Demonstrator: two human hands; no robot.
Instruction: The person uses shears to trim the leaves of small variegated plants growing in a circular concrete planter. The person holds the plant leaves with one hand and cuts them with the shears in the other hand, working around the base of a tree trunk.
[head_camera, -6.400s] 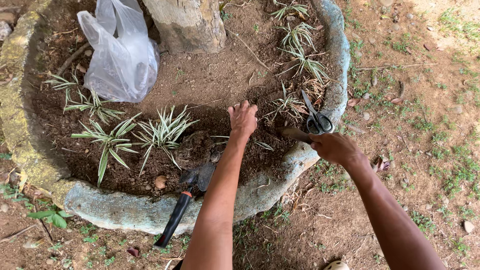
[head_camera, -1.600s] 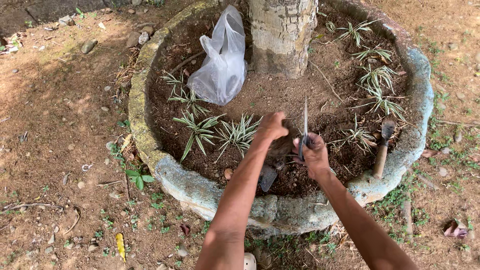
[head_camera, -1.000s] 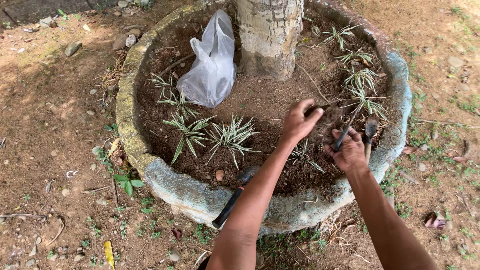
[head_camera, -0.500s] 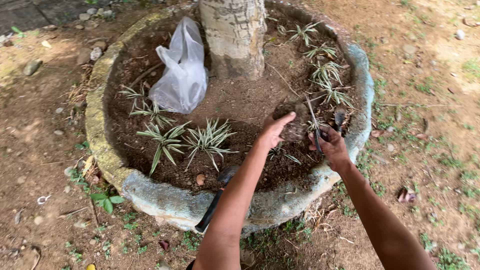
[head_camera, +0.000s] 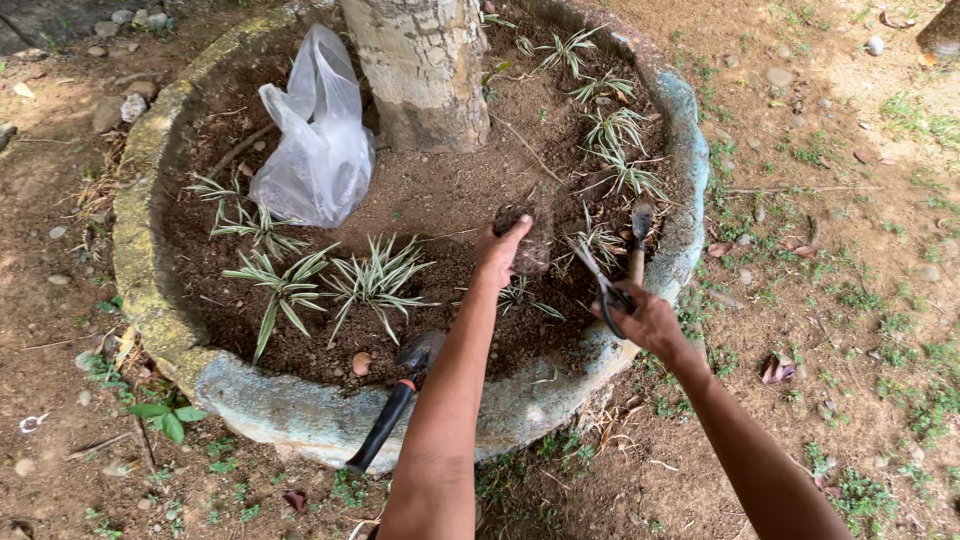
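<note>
Two hands work over the soil of a round stone planter (head_camera: 150, 300). Our left hand (head_camera: 500, 252) reaches forward with its fingers curled around a dark clump of soil (head_camera: 525, 238); the clump sits at the fingertips, raised just above the bed. Our right hand (head_camera: 645, 320) is closed on the handles of a pair of scissors (head_camera: 598, 285), whose blades point up and to the left, toward the clump. The two hands are near each other but apart.

Just below the left hand a small striped plant (head_camera: 520, 295) grows in the soil. Just beyond the right hand a small trowel with a wooden handle (head_camera: 638, 240) stands in the bed near the planter rim. A second trowel with a black handle (head_camera: 395, 410) leans over the near rim, beside our left forearm.

Further left, two striped-leaf plants (head_camera: 330, 285) stand side by side. Behind them a clear plastic bag (head_camera: 315, 150), crumpled and upright, rests on the soil just left of the tree trunk (head_camera: 420, 70). It carries no label that we can see. More striped plants (head_camera: 615, 130) line the far right rim.
</note>
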